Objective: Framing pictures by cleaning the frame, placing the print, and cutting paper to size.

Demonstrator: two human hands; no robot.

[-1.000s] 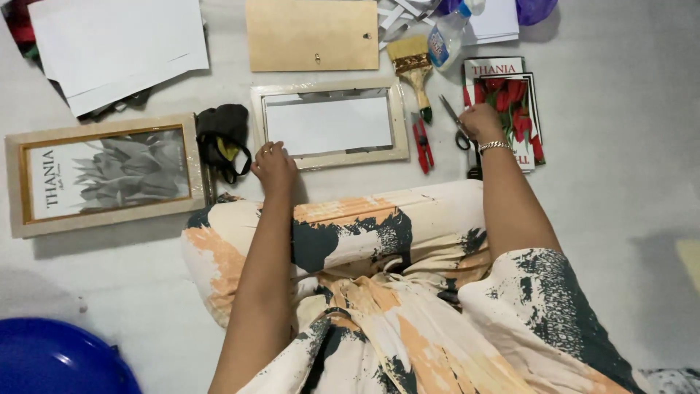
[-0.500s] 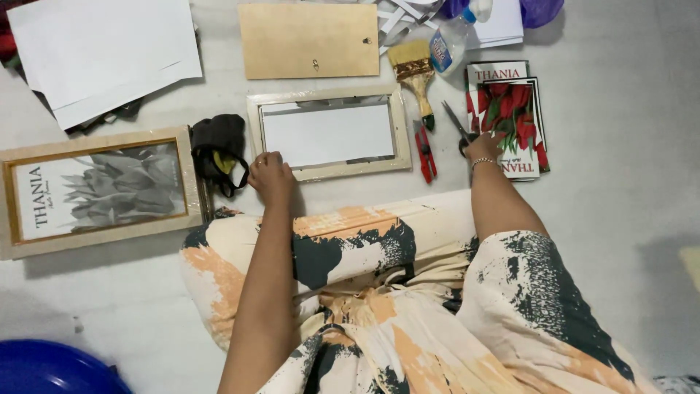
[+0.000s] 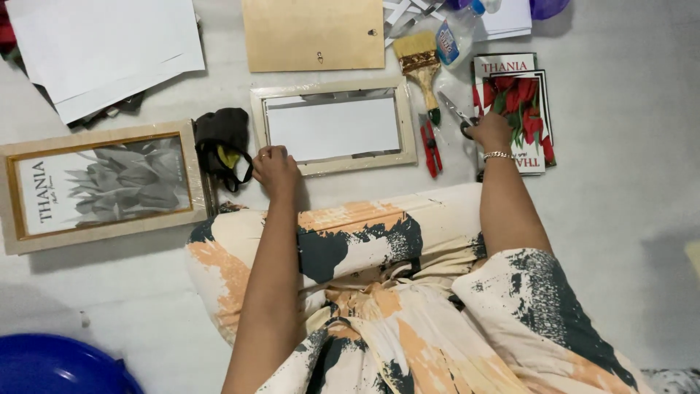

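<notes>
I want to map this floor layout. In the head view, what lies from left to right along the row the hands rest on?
Wooden-framed grey flower print → black pouch with yellow inside → left hand → open pale wooden frame with white backing → red-handled tool → right hand → red flower prints.

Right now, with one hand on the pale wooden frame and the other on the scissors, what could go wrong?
The right hand covers the scissors' handles, blades pointing at the brush; lifting carelessly might nick something. The left hand presses the corner of the pale wooden frame, which could shift its white sheet. The clear bottle lies near the red flower prints; leakage could stain them.
</notes>
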